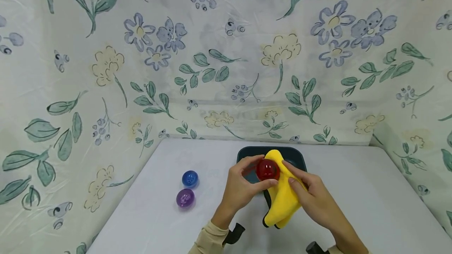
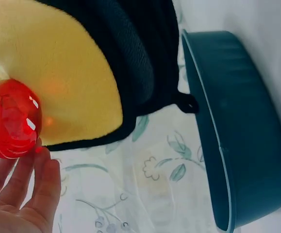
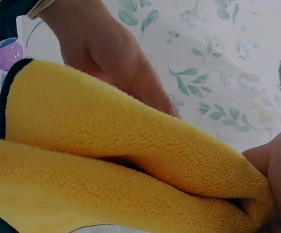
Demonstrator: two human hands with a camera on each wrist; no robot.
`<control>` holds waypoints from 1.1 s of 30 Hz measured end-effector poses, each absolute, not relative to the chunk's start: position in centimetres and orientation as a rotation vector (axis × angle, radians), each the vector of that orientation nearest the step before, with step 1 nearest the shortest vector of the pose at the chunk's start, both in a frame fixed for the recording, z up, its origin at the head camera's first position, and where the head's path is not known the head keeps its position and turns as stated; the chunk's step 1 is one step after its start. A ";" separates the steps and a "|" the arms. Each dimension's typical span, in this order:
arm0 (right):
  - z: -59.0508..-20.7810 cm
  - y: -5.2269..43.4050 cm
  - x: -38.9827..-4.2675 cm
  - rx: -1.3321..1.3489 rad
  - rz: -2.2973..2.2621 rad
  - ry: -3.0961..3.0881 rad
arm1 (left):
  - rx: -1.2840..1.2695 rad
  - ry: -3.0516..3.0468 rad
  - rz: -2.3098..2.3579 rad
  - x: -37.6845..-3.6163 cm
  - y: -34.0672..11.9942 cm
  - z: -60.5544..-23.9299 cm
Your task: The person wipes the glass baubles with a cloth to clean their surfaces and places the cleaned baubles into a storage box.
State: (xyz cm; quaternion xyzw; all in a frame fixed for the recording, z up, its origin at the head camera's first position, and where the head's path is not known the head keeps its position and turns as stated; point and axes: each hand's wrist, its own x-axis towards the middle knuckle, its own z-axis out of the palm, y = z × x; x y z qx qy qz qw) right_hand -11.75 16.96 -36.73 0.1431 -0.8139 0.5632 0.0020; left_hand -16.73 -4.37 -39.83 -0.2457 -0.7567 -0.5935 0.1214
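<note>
My left hand (image 1: 243, 187) grips a small clear red bowl (image 1: 267, 169) above the table, its fingers curled round it; the left wrist view shows the red bowl (image 2: 11, 119) on the fingertips (image 2: 38, 179). Against the bowl my right hand (image 1: 307, 191) holds a folded yellow cloth (image 1: 282, 203) with a dark edge. In the right wrist view the cloth (image 3: 130, 160) fills most of the picture. Just behind both hands sits a dark teal tray (image 1: 296, 156), whose rim also appears in the left wrist view as the tray (image 2: 237, 131).
On the white table (image 1: 353, 199), left of the hands, lie a blue bowl (image 1: 190, 178) and a purple bowl (image 1: 185, 198). A flowered cloth backdrop (image 1: 226, 58) closes the back and both sides.
</note>
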 end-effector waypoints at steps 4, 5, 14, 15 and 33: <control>-36.5 16.8 -11.4 0.419 1.744 -2.583 | -0.680 -2.248 -1.738 -16.8 -4.6 -39.7; -36.5 16.7 -11.3 0.423 1.732 -2.585 | -0.673 -2.258 -1.742 -16.8 -4.6 -39.7; -36.2 16.3 -10.4 0.499 1.531 -2.531 | -0.703 -2.312 -1.736 -17.0 -4.5 -39.8; -36.2 16.3 -10.4 0.510 1.516 -2.527 | -0.702 -2.318 -1.726 -16.9 -4.5 -39.8; -36.7 16.3 -11.2 0.578 1.376 -2.502 | -0.842 -2.360 -1.634 -16.2 -3.7 -40.0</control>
